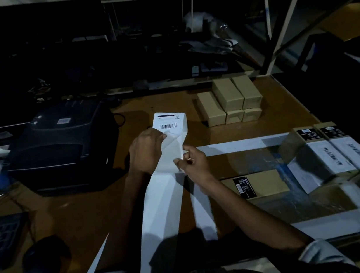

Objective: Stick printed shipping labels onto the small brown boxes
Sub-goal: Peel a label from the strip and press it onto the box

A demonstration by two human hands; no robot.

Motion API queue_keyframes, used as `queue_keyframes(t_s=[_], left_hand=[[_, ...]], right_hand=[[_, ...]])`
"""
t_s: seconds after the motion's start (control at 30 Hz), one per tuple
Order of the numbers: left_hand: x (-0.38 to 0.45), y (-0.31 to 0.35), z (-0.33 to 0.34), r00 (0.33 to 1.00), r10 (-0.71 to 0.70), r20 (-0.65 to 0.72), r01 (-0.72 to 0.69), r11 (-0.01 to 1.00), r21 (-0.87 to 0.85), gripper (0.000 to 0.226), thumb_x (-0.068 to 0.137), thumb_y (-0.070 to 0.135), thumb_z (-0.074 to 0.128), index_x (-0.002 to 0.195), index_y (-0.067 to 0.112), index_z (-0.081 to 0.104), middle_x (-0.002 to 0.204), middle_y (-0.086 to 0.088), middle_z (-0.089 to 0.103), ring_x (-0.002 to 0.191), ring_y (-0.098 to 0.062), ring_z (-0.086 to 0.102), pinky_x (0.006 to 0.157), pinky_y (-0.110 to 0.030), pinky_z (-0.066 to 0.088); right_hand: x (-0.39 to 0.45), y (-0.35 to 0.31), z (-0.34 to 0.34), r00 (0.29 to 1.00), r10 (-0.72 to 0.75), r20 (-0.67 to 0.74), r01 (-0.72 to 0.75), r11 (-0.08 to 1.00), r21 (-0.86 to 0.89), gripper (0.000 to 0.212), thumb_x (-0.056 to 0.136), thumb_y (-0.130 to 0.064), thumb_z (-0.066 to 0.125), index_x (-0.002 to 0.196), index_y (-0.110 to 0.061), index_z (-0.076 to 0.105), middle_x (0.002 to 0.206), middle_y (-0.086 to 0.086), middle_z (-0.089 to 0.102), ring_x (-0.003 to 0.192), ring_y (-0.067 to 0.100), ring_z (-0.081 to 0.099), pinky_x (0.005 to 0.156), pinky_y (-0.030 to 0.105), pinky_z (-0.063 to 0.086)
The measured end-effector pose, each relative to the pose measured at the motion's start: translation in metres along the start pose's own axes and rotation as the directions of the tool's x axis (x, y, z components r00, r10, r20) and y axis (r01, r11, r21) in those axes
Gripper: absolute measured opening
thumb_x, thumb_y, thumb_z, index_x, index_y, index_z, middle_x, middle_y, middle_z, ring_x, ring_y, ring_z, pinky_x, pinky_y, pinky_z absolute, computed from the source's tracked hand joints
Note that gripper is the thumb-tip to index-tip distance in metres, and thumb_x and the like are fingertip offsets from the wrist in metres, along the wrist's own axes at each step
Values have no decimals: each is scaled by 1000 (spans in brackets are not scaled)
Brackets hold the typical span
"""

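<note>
Trailing down toward the camera, a long strip of label backing paper (161, 207) is hanging from both hands as a person is peeling a printed shipping label (169, 124) free. Left hand (146, 151) is pinching the label's lower edge; right hand (192, 161) is pinching the liner. Two boxes with labels already on (335, 155) are lying at right, while one small brown box (258, 184) nearby and a stack of brown boxes (229, 103) further back on the surface (89, 217) are apparently waiting.
</note>
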State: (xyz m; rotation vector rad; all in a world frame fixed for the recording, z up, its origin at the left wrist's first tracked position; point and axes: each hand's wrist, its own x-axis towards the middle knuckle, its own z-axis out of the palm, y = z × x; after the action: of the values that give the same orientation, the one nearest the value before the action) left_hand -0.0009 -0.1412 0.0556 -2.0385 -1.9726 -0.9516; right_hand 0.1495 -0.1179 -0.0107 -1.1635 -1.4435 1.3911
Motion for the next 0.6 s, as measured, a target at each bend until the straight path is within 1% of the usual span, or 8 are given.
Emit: queue_keyframes(t_s=[0.03, 0.1, 0.17, 0.27, 0.43, 0.47, 0.53, 0.6], left_hand=[[2, 0, -1, 999, -33, -8, 33, 999, -1, 17, 95, 15, 62, 91, 1, 70, 90, -18, 68, 81, -36, 65, 62, -38, 52], [7, -1, -2, 996, -87, -34, 87, 996, 6, 16, 97, 15, 61, 95, 3, 71, 93, -17, 68, 83, -35, 65, 65, -38, 52], [12, -2, -4, 991, -121, -60, 122, 992, 13, 17, 99, 16, 58, 97, 4, 71, 93, -16, 67, 83, -34, 64, 66, -40, 52], [22, -6, -10, 981, -166, -101, 170, 985, 32, 20, 101, 20, 54, 98, 8, 69, 97, -14, 66, 87, -34, 63, 70, -43, 51], [47, -17, -25, 962, -219, -165, 232, 970, 68, 23, 102, 26, 52, 102, 10, 69, 103, -13, 67, 91, -37, 64, 74, -43, 53], [52, -19, -29, 958, -218, -186, 235, 969, 73, 23, 102, 26, 53, 100, 9, 68, 102, -15, 67, 90, -38, 64, 73, -43, 53], [62, -22, -39, 949, -211, -234, 234, 969, 76, 24, 102, 24, 54, 98, 5, 68, 100, -17, 67, 89, -39, 64, 72, -43, 50], [70, -25, -48, 938, -197, -285, 230, 969, 88, 24, 102, 22, 54, 99, 4, 69, 100, -17, 67, 89, -39, 64, 72, -44, 50]], right_hand=[[-1, -1, -1, 1000, 30, 4, -30, 1000, -6, 31, 92, -6, 69, 117, -23, 60, 103, 0, 70, 98, 15, 67, 70, 23, 59], [-2, -1, -5, 997, 76, 12, -76, 997, -35, 29, 93, -6, 67, 115, -24, 58, 96, -3, 68, 90, 13, 66, 58, 15, 51], [0, 0, -7, 994, 110, 18, -108, 991, -74, 29, 94, -6, 67, 117, -22, 59, 100, 2, 70, 90, 16, 66, 54, 13, 47], [2, 2, -6, 990, 138, 6, -136, 983, -124, 29, 94, -5, 66, 121, -15, 61, 109, 9, 71, 88, 16, 65, 53, 12, 46], [7, 6, -5, 984, 179, -19, -179, 970, -165, 23, 95, -6, 66, 114, -19, 63, 116, 6, 71, 98, 19, 67, 62, 19, 51], [8, 7, -4, 982, 186, -22, -187, 967, -175, 23, 94, -6, 66, 113, -18, 64, 117, 6, 70, 99, 19, 66, 66, 22, 54], [9, 10, -3, 981, 192, -32, -194, 961, -197, 24, 94, -4, 65, 116, -13, 66, 118, 6, 70, 101, 19, 65, 79, 30, 58], [11, 12, -2, 980, 193, -45, -198, 953, -230, 22, 94, -3, 65, 115, -9, 67, 117, 7, 70, 103, 21, 66, 88, 34, 57]])
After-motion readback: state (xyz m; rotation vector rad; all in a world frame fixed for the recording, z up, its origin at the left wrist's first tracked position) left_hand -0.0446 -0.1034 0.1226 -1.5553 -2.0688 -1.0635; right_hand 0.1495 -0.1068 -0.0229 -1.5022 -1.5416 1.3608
